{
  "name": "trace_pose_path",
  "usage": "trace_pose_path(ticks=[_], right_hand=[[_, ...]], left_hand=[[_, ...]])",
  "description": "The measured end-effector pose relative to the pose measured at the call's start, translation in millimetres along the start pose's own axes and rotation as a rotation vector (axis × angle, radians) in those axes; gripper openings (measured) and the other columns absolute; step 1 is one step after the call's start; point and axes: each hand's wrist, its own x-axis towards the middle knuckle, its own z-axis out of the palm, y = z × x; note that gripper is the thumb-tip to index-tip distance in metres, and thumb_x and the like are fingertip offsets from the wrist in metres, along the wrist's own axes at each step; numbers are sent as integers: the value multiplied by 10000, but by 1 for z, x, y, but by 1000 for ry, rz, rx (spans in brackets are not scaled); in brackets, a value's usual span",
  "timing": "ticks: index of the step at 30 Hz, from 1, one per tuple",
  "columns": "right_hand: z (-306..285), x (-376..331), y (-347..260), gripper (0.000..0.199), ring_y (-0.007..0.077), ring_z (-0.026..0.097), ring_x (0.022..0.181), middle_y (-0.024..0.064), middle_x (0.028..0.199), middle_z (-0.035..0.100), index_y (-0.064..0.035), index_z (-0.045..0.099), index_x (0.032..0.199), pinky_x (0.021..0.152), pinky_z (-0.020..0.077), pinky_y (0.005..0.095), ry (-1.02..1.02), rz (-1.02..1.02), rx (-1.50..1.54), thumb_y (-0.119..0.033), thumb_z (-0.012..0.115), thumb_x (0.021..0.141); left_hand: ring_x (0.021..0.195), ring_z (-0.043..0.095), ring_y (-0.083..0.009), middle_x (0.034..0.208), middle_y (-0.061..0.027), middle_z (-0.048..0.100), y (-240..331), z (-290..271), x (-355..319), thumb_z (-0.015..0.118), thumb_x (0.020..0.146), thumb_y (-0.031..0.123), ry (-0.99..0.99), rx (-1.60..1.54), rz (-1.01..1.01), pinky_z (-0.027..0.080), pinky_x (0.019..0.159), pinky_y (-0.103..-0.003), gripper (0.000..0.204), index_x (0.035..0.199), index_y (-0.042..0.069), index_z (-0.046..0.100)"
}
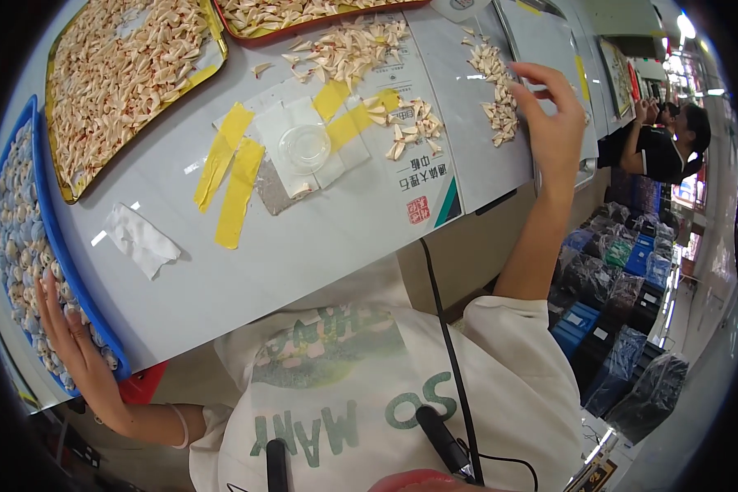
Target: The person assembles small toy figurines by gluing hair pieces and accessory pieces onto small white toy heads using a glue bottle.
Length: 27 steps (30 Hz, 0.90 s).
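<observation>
Basically, right hand (553,111): fingers curled, thumb and index apart, by the pale pieces (500,107), upper right.
Left hand (78,357): fingers stretched out over the blue tray (61,246), lower left.
Pale pieces: seemingly being picked over; next grab calls for a light pinch.

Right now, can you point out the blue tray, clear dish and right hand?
Blue tray (47,205): head view, on its rim.
Clear dish (305,149): head view, on its middle.
Right hand (556,125): head view, middle of the hand.
</observation>
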Motion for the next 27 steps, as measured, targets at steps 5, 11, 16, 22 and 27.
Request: trace_pose_path(ticks=[5,11,16,22,27], right_hand=[[25,17,-6,166,150,530,709,59,766,576,-50,626,825,634,408,247,-151,18,-6,-37,604,661],[31,22,-10,107,167,506,633,72,716,547,0,588,783,593,412,257,-147,-21,23,-20,590,677],[27,13,-20,31,116,515,630,51,781,541,12,533,773,586,417,228,-31,13,46,-4,550,753],[17,-5,-44,70,79,512,673,28,771,524,13,535,839,607,428,194,-19,171,552,12,557,773],[13,-19,-49,117,78,509,676,36,799,538,25,554,857,621,424,189,-85,231,616,32,582,743]], left_hand=[[1150,374,-215,1244,-77,400,4,-7,-3,356,908,193,15,-6,-60,382,871,-330,313,1184,88,457],[980,468,-181,1078,-93,493,3,-13,-7,452,877,186,80,-149,-262,401,799,-279,268,1074,11,501],[931,452,-222,998,-87,496,3,-15,8,488,850,178,64,-29,-224,351,805,-304,208,998,32,495],[822,457,-235,890,-82,496,11,-27,7,498,828,183,7,-23,-384,354,761,-315,192,950,35,494],[764,454,-212,850,-75,476,0,-29,0,515,822,180,61,59,-363,376,716,-306,185,940,37,511]])
